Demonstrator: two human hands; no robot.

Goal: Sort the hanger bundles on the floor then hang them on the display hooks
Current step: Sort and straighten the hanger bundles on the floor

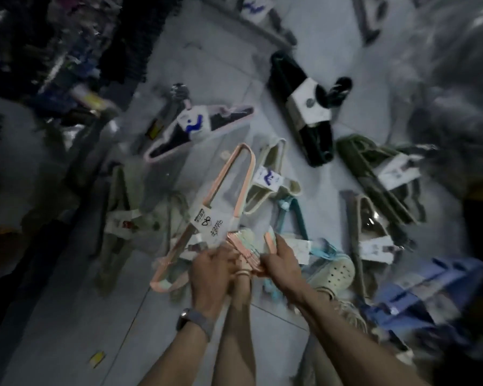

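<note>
**Head view: peach bundle in both hands**

I see the left hand point(211, 270) and right hand point(280, 264) both curled round the hook end of the peach-pink plastic hanger bundle with a white paper label point(207, 222). Its far end points away from me. On the pale tiled floor point(67, 316), the cream plastic hanger bundle point(268, 178) lies just beside it. The black plastic hanger bundle point(307, 107) lies farther off.

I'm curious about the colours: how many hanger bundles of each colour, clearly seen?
peach bundle: 1
pink bundle: 1
black bundle: 1
cream bundle: 1
olive bundle: 1
teal bundle: 1
grey bundle: 1
pale-green bundle: 1
Total: 8, blurred far ones excluded.
</note>
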